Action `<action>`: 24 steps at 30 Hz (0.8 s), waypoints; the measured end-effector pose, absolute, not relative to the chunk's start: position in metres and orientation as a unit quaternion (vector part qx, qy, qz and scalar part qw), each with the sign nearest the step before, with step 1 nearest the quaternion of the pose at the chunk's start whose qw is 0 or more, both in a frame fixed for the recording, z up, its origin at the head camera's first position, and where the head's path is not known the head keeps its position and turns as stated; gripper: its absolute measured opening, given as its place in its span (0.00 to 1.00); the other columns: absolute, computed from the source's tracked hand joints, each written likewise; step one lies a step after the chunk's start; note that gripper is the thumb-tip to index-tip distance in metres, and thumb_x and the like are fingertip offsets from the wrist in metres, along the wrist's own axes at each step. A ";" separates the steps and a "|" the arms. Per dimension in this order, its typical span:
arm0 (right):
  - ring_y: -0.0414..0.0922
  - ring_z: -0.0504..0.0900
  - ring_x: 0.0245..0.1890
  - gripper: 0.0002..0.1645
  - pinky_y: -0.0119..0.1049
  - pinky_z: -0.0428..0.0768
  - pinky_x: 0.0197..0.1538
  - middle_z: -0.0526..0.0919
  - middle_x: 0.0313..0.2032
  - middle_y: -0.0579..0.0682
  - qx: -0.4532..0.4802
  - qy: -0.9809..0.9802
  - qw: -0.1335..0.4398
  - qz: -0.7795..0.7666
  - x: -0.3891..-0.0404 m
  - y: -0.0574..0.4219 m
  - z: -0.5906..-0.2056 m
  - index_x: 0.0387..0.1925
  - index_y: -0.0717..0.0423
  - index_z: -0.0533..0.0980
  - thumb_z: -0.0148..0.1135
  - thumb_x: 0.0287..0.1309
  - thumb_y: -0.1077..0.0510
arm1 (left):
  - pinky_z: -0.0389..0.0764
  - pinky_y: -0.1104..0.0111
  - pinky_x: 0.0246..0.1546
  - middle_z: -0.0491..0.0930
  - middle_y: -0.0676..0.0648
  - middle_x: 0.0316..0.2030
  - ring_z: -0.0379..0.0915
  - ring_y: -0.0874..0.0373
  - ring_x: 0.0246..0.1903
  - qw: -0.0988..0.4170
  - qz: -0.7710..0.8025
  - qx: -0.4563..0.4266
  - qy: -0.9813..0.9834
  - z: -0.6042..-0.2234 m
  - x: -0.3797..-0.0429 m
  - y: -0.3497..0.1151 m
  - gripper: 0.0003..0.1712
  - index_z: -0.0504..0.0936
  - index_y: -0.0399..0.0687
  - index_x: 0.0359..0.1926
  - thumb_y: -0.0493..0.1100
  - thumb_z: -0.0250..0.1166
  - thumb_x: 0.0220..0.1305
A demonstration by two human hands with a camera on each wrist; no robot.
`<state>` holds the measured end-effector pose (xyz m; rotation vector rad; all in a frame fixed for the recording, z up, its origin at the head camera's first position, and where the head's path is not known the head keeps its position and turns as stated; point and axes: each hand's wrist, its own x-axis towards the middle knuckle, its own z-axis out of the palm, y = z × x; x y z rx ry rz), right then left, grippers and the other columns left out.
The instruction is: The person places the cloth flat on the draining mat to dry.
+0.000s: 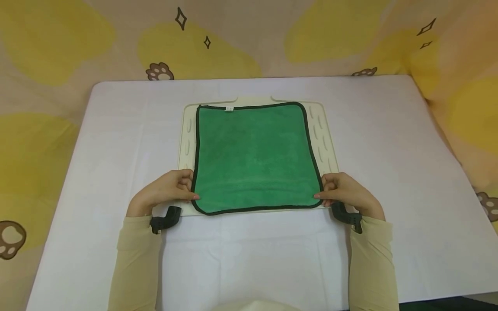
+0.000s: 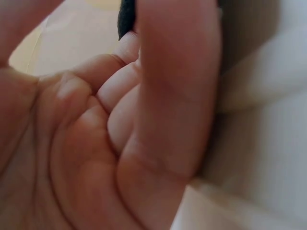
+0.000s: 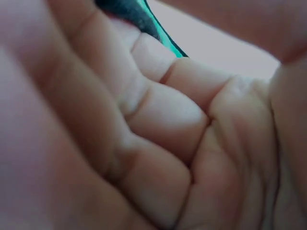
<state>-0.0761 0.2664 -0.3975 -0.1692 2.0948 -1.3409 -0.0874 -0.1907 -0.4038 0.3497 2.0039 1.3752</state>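
A green cloth with a dark bound edge and a small white tag on its far edge lies spread over a cream board. My left hand pinches the cloth's near left edge, thumb on top and the other fingers curled beneath. At the near right corner, my right hand pinches the edge in the same way. Curled fingers fill the left wrist view, with a bit of dark binding at the top. In the right wrist view, a strip of the green cloth shows beyond the bent fingers.
The board rests on a table with a white cover. Grooves run along the board's left and right margins. Behind the table hangs a yellow and beige patterned curtain. Black wrist mounts sit at both cuffs.
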 end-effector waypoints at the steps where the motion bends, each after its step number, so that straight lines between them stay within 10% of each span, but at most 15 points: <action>1: 0.46 0.81 0.20 0.19 0.37 0.82 0.29 0.78 0.19 0.55 -0.066 0.796 0.321 -0.509 -0.077 0.266 -0.398 0.24 0.63 0.63 0.67 0.53 0.64 | 0.75 0.73 0.29 0.70 0.48 0.20 0.72 0.62 0.18 0.335 0.527 0.137 0.769 -0.404 -0.087 -0.191 0.21 0.61 0.36 0.29 0.32 0.70 0.52; 24: 0.44 0.81 0.22 0.16 0.36 0.82 0.30 0.80 0.21 0.55 -0.051 0.800 0.302 -0.515 -0.080 0.270 -0.405 0.30 0.67 0.68 0.66 0.56 0.60 | 0.82 0.66 0.30 0.77 0.43 0.24 0.79 0.55 0.23 0.336 0.552 0.113 0.755 -0.408 -0.088 -0.196 0.17 0.65 0.30 0.37 0.32 0.67 0.57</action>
